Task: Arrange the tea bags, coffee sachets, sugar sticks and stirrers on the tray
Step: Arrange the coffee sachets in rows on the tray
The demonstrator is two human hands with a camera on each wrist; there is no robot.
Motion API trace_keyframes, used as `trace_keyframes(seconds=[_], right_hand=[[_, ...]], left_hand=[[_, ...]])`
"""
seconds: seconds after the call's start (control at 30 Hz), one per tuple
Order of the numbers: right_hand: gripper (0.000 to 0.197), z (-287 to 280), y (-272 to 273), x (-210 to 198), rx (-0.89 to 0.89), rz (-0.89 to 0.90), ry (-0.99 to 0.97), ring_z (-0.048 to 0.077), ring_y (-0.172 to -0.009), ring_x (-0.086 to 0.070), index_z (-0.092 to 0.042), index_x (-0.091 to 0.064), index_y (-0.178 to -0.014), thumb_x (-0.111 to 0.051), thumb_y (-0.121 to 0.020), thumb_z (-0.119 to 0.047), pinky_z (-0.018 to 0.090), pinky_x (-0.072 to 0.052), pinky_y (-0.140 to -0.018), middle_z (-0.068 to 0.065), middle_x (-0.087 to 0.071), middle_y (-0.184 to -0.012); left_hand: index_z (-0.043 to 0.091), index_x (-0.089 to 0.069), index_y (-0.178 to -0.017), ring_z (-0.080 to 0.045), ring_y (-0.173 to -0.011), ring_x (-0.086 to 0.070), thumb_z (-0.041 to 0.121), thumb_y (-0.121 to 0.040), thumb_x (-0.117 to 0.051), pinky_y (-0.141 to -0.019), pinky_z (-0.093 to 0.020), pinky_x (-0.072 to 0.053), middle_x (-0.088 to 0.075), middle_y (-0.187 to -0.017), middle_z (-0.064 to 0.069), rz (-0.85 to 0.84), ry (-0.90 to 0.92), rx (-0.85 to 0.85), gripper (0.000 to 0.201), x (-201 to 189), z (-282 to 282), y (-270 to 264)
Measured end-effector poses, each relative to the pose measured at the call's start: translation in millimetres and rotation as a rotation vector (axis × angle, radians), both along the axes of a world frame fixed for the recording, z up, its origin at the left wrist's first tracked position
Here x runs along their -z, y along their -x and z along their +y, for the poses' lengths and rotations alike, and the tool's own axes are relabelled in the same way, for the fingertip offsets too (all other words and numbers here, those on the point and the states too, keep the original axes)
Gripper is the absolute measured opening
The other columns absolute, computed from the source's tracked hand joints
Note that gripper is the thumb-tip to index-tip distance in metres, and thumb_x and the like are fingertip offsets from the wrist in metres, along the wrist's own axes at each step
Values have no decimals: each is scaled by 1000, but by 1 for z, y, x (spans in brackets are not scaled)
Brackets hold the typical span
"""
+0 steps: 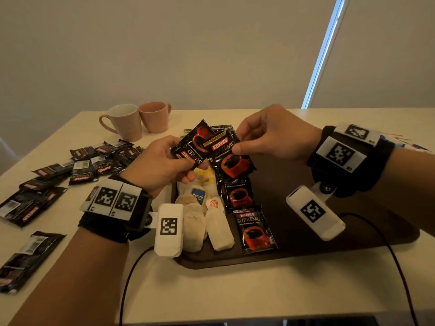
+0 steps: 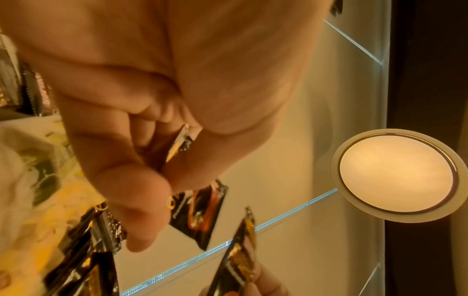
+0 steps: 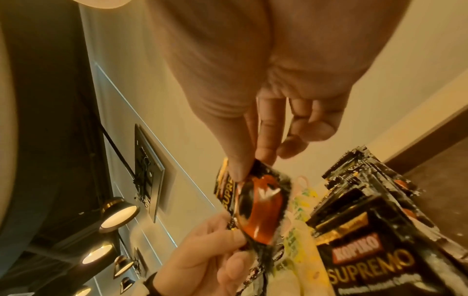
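partly done: tea bags (image 1: 204, 220) and a column of kopiko sachets (image 1: 255, 230) lie on the dark tray (image 1: 306, 243). each hand's grip pinches one sachet above it: left hand (image 1: 162, 163), right hand (image 1: 270, 135). many sachets (image 1: 77, 165) wait on the surface (image 1: 211, 290); no stirrers visible.

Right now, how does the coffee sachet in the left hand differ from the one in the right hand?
The left hand pinches its sachet tilted with the print upside down and the red cup at the far end; the right hand pinches its sachet with the print right way up and the cup nearest the camera. The right-hand sachet overlaps the front of the left-hand one. Both are black Kopiko Supremo sachets held above the tray.
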State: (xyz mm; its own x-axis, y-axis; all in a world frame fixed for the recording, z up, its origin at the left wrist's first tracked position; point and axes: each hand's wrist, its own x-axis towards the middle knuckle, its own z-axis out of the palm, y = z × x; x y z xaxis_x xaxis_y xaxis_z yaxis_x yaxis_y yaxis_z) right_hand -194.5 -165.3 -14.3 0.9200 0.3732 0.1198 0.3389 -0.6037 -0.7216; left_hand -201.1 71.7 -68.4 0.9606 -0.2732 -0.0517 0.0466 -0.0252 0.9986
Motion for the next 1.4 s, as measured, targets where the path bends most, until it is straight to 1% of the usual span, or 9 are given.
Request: trace_keyframes(seconds=[0.13,0.2,0.37,0.5,0.6,0.73,0.93,1.17,1.4], right_hand=[[17,6,4,-6,-73,-47,76,28,-86,-65,-27,-66,-71,-80,-80,-27,40,-53,-81,1,-68,-81],[20,10,6,-5,-102,-39,63,26,-95,-66,-26,-65,-68,-81,-80,-25,43,-52,-90,7,-71,-90],[11,18,6,3,-104,72,6,23,-80,-71,-12,-68,-87,-78,-83,-15,44,-59,-81,10,-74,-88],[37,11,8,6,-100,189,-62,25,-78,-72,-17,-61,-114,-77,-83,-7,37,-60,-72,9,-73,-84],[23,-4,16,6,-78,271,1,28,-84,-73,-16,-67,-101,-77,-81,-13,35,-57,-76,9,-77,-89],[21,-25,33,17,-73,443,156,7,-60,-66,-13,-66,-99,-74,-82,-21,19,-49,-58,1,-74,-75],[21,-30,45,39,-61,648,116,20,-74,-74,-12,-67,-101,-73,-83,-5,22,-57,-60,7,-77,-91],[22,-21,36,44,39,528,39,15,-68,-73,-6,-66,-102,-73,-82,0,20,-57,-56,8,-76,-85],[28,-20,35,45,-6,508,212,22,-94,-72,-13,-68,-107,-78,-80,-13,22,-59,-64,7,-73,-107]], left_hand=[[10,-63,-113,-10,-48,-56,-6,-89,-59,-44,-17,-44,-74,-75,-11,-46,-37,-45,29,-1,0,0],[13,-68,-107,-6,-46,-51,-4,-90,-60,-44,-17,-37,-71,-70,-7,-79,-37,-37,26,-1,-2,2],[19,-77,-103,-11,-57,-49,17,-75,-74,-51,-20,-39,-68,-76,-6,-147,-16,145,28,0,2,4],[16,-77,-100,-13,-57,-60,15,-76,-78,-50,-20,-49,-71,-75,-8,-152,89,161,24,-4,2,6],[8,-71,-109,-15,-62,-62,20,-80,-62,-55,-20,-52,-72,-83,-10,-166,84,108,32,-7,1,6],[4,-67,-108,-15,-63,-62,20,-83,-58,-56,-19,-52,-72,-86,-12,-195,70,46,30,-8,0,5],[5,-67,-107,-15,-62,-61,18,-82,-59,-56,-20,-51,-72,-84,-10,-193,61,53,29,-6,-3,6],[6,-67,-107,-14,-61,-60,17,-82,-59,-54,-19,-51,-72,-83,-10,-191,66,45,28,-6,-2,5],[6,-67,-106,-14,-60,-59,19,-80,-60,-53,-19,-50,-72,-82,-9,-186,59,36,30,-6,-3,5]])
